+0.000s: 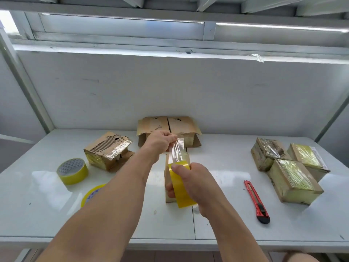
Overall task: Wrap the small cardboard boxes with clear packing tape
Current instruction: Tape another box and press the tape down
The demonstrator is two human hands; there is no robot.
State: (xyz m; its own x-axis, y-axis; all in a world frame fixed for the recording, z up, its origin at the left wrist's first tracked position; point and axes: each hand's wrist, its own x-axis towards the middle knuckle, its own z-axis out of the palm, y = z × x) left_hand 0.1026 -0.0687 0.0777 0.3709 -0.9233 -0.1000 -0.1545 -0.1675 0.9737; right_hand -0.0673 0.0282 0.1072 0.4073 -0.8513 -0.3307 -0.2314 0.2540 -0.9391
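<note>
My right hand (192, 183) grips a yellowish roll of clear packing tape (182, 188) above the middle of the table. My left hand (160, 141) pinches the free end of the tape strip (177, 151) and holds it stretched up and away from the roll. Under both hands a small cardboard box (167, 178) stands on the table, mostly hidden by the roll and my right hand. A torn, partly taped box (108, 150) lies at the left. Three taped boxes (290, 167) sit grouped at the right.
A larger open cardboard box (168, 127) stands against the back wall. Two spare tape rolls lie at the left, one upright (72, 171), one flat (92, 193) partly under my forearm. A red utility knife (256, 202) lies right of centre on the white table (226, 224).
</note>
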